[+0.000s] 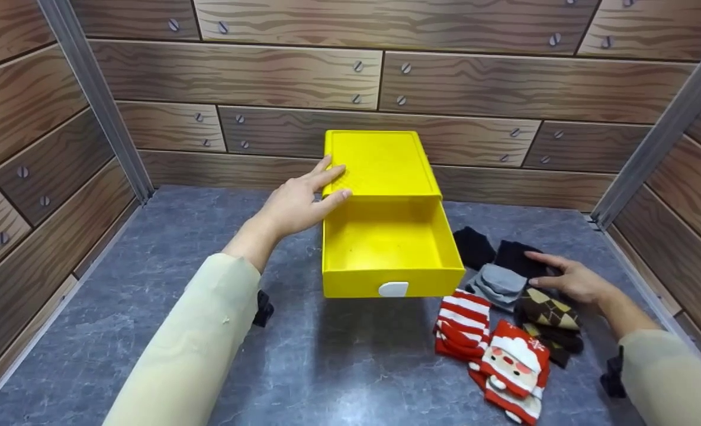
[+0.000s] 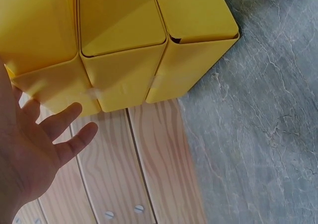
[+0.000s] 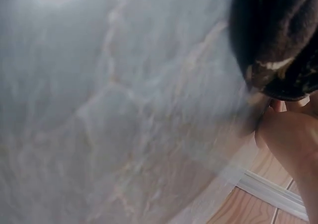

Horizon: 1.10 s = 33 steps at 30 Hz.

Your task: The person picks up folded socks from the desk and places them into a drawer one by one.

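Resting with straight fingers against the left edge of the yellow drawer box (image 1: 380, 163), the left hand (image 1: 297, 204) grasps nothing. The drawer (image 1: 389, 248) is pulled out toward the near side. Right of it, the sock pile (image 1: 507, 319) is touched by the right hand (image 1: 569, 278), fingers extended over a dark sock (image 1: 519, 257).

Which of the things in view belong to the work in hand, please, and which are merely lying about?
In hand:
- left hand touching the yellow drawer box
- open drawer
- right hand on the socks

Lying about:
- grey tabletop
- wood-patterned walls
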Each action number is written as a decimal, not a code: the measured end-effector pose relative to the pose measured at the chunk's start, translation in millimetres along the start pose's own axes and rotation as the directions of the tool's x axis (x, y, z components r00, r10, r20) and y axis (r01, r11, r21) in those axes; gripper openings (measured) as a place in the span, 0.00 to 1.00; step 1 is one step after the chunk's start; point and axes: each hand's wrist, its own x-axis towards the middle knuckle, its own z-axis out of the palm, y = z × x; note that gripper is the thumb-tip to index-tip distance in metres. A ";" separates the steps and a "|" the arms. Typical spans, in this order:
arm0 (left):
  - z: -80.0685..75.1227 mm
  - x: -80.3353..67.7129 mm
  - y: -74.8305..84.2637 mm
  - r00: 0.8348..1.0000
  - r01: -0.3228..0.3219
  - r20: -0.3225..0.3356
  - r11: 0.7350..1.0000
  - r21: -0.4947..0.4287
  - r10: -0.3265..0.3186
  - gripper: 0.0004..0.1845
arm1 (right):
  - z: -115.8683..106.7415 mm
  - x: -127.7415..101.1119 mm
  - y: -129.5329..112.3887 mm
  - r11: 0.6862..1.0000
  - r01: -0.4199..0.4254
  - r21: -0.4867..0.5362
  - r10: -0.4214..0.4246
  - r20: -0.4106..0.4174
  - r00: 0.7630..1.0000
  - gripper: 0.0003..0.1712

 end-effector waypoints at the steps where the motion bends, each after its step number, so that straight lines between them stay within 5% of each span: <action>1: -0.1 -0.1 0.0 1.000 0.001 0.001 1.000 0.000 -0.001 0.42 | 0.7 0.3 0.1 1.000 0.002 -0.009 -0.002 -0.003 1.000 0.44; 22: -0.5 0.0 -0.9 1.000 0.008 0.008 1.000 -0.008 -0.008 0.42 | -2.6 0.8 4.2 0.996 -0.092 0.012 0.092 -0.036 0.995 0.44; 33: -0.5 0.6 0.1 1.000 0.012 0.007 1.000 0.001 -0.012 0.42 | 1.9 0.8 6.5 0.998 -0.058 0.033 0.062 -0.124 0.990 0.38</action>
